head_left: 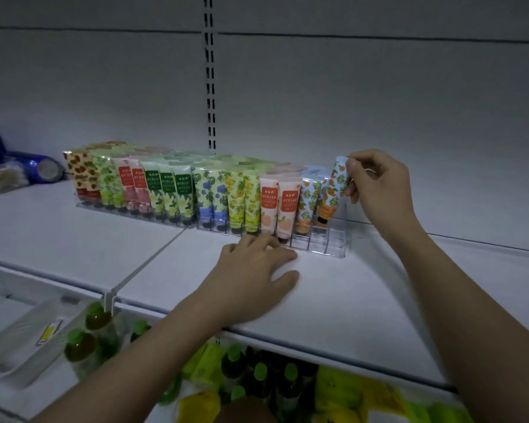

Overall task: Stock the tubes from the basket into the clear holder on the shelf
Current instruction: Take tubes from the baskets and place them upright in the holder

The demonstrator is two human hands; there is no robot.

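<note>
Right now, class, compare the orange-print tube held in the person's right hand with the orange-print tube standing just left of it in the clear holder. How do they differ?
1. The held tube leans, its top toward the right; the standing tube is nearly upright.
2. The right hand pinches the held tube's top; nothing touches the standing tube.
3. The held tube sits further back in the clear holder; the standing tube fills a front slot.

Both share the same orange-fruit print and point cap-down.

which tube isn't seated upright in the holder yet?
The rightmost orange-print tube, tilted, its top pinched by the right hand. The others stand in the clear holder with no hand on them.
</note>
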